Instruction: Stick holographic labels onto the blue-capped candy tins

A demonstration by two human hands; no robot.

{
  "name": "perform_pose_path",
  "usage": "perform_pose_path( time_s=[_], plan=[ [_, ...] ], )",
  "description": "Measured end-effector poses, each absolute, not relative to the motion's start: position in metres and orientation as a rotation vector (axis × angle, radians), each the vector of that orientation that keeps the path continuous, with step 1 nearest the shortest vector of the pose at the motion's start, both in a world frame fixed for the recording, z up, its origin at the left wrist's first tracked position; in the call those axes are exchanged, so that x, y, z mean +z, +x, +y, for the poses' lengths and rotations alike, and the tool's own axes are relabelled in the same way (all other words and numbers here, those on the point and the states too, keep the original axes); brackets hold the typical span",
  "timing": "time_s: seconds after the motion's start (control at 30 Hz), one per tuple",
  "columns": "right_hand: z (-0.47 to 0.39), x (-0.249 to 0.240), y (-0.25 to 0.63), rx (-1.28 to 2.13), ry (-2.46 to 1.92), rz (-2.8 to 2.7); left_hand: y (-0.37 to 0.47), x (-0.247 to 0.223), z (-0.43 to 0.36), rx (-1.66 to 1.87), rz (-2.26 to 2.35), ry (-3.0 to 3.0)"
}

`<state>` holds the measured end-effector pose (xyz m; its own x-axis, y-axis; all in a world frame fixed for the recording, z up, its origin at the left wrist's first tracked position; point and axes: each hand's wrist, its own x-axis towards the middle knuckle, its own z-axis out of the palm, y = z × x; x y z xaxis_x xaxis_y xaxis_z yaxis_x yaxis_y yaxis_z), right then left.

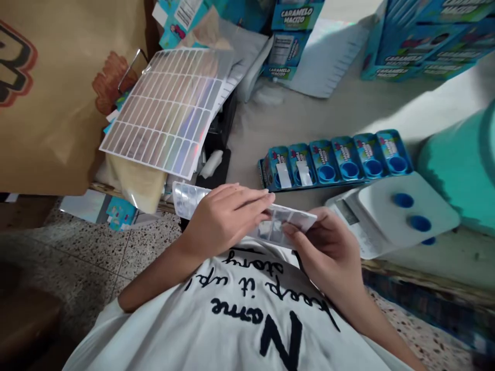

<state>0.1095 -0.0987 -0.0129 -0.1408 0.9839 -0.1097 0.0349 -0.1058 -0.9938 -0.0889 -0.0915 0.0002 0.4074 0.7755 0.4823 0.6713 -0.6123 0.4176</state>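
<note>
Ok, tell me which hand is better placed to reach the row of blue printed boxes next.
Probably the right hand: it holds the right end of the shiny silver sticker strip, nearer the row of blue printed boxes. The left hand lies across the strip's middle, farther away.

From here the left hand (pixel 228 214) hides the middle of the silvery strip (pixel 277 226) — finer print on the blue boxes (pixel 324 154) is too tiny to read — and the brown bag (pixel 65 129), upper left, and turquoise container (pixel 462 159), far right, get cropped.
</note>
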Motion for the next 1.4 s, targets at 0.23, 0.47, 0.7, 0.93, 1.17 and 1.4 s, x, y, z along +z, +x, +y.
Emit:
perform_pose_path(
  time_s=[0.23, 0.47, 0.7, 0.93, 1.17, 1.4],
  plan=[
    [-0.101, -0.010, 0.109, 1.431, -1.261, -1.196, -0.088, -0.011, -0.096, 1.133, 1.288, 2.608],
    [-0.103, -0.005, 0.109, 1.398, -1.248, -1.194, -0.091, -0.012, -0.088, 1.239, 1.216, 2.593],
    [-0.100, -0.004, 0.103, 1.418, -1.215, -1.209, -0.095, -0.017, -0.093, 1.344, 1.180, 2.609],
    [-0.100, -0.005, 0.101, 1.390, -1.226, -1.230, -0.099, -0.023, -0.097, 1.368, 1.180, 2.580],
    [-0.092, -0.001, 0.098, 1.386, -1.223, -1.197, -0.106, -0.025, -0.100, 1.345, 0.984, 2.665],
    [-0.077, 0.006, 0.095, 1.306, -1.159, -1.266, -0.118, -0.028, -0.113, 1.179, 1.089, 2.532]
  ],
)
